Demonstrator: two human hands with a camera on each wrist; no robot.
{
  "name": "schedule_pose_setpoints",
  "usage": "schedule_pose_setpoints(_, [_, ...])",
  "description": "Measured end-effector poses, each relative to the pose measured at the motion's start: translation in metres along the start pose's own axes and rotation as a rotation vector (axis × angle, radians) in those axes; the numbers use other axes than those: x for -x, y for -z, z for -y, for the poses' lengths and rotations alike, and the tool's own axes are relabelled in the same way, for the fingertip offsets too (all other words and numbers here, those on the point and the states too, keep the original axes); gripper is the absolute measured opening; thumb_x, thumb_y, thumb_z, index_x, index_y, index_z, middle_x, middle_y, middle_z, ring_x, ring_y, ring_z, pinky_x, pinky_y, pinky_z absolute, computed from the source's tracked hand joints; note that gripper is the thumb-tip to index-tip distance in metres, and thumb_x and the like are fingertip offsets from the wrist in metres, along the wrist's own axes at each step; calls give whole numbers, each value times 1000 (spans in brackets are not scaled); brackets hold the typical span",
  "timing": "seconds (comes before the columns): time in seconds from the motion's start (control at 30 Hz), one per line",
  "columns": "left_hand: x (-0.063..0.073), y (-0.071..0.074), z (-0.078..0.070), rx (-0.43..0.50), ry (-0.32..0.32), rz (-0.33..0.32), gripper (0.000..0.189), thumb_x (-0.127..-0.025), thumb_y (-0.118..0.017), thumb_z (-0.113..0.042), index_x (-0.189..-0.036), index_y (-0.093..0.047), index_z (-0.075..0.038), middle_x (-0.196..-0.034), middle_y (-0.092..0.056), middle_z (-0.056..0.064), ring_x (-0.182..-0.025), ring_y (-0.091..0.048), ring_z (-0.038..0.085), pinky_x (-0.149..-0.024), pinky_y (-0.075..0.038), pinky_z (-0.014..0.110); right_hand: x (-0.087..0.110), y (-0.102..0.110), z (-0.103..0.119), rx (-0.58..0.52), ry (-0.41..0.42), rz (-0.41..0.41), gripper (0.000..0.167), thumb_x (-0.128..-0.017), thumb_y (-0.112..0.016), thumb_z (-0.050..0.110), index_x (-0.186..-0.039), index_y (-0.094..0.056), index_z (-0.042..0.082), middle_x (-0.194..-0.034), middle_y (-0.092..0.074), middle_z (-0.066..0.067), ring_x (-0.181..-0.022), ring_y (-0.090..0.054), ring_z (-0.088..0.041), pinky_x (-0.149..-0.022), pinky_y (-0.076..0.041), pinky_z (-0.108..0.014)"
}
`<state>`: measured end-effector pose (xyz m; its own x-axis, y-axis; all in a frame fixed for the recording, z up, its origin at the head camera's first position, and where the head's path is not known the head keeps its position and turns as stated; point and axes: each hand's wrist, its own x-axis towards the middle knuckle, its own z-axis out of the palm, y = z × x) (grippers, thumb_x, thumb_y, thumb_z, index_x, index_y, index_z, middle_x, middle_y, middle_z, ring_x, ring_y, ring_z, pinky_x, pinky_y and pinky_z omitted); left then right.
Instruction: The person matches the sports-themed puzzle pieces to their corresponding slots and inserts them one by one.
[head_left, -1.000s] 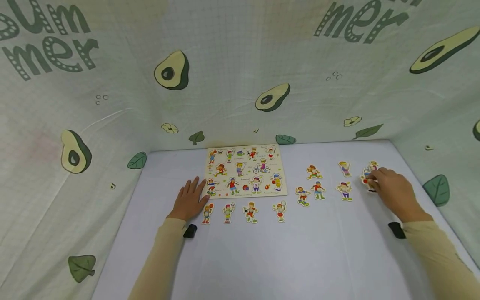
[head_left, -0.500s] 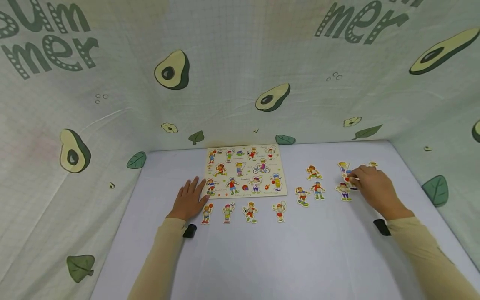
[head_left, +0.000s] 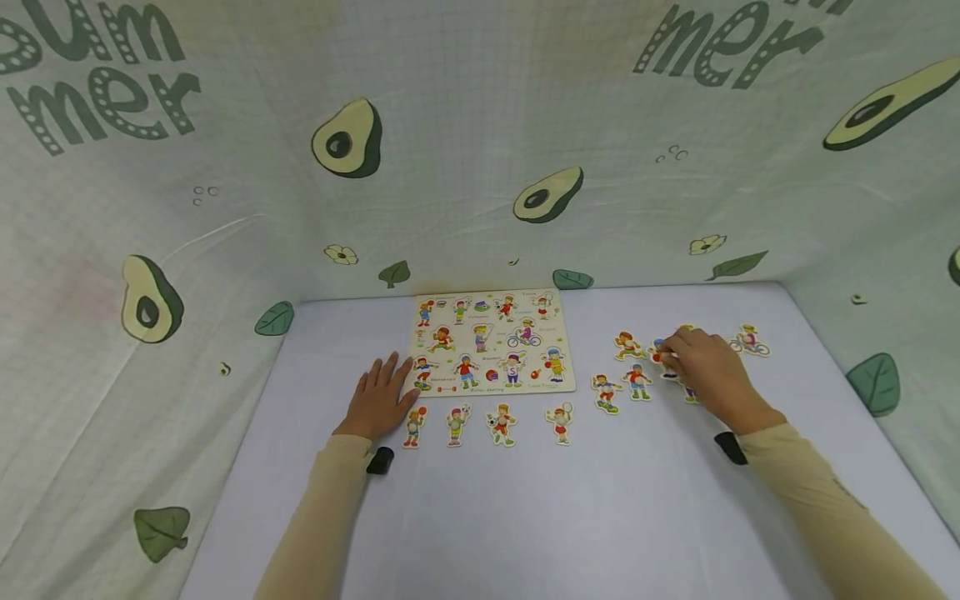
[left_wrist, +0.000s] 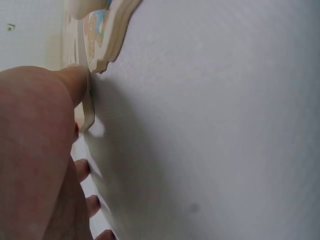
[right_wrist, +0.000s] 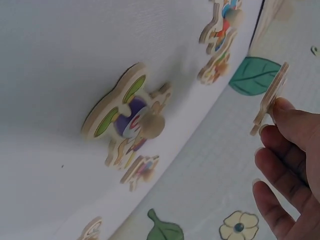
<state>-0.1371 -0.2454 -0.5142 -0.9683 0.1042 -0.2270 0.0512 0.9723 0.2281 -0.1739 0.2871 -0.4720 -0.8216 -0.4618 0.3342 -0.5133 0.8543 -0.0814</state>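
Observation:
My left hand (head_left: 375, 402) rests with spread fingers at the left edge of the wooden picture puzzle board (head_left: 568, 380), its thumb by the lower left corner. In the left wrist view, a puzzle piece's edge (left_wrist: 117, 37) lies close to that thumb. My right hand (head_left: 705, 375) pinches a puzzle piece (right_wrist: 270, 97) between thumb and finger, raised above the table in the right wrist view. From the head, this piece shows a figure in a blue cap. Below it lies a purple-shirted batter piece (right_wrist: 132, 117) with a round knob, partly covered by the hand in the head view.
Four-sided white table (head_left: 570, 517) against a patterned cloth (head_left: 450, 167). A row of pieces, including a tennis player (head_left: 560, 423), lies before the board. A runner (head_left: 627, 345), a skateboarder (head_left: 604, 393) and a roller skater (head_left: 637, 382) lie right of it; a cyclist piece (head_left: 750, 341) is farther right.
My right hand has moved left from beside the cyclist piece, carrying the blue-capped puzzle piece past the batter piece. The left hand stays at the board.

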Motion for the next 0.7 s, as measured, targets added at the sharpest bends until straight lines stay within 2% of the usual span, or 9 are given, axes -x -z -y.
schedule_pose_setpoints(0.33, [-2, -4, 3, 13, -10, -24, 70, -110, -52, -40, -168, -29, -9, -175, -16, 22, -160, -10, 50, -128, -12, 67, -22, -13, 26, -4, 79, -20, 18, -91, -82, 8, -104, -72, 0, -98, -69, -12, -93, -66, -33, -86, -54, -54])
schedule_pose_setpoints(0.7, [-2, -1, 1, -2, 7, 13, 69, -112, -50, -39, -169, -25, -9, -176, -13, 22, -161, -8, 49, -128, -10, 65, -45, -28, 58, 12, 130, 44, 19, -96, -79, 15, -109, -71, 2, -104, -69, -9, -99, -66, -29, -88, -55, -48])
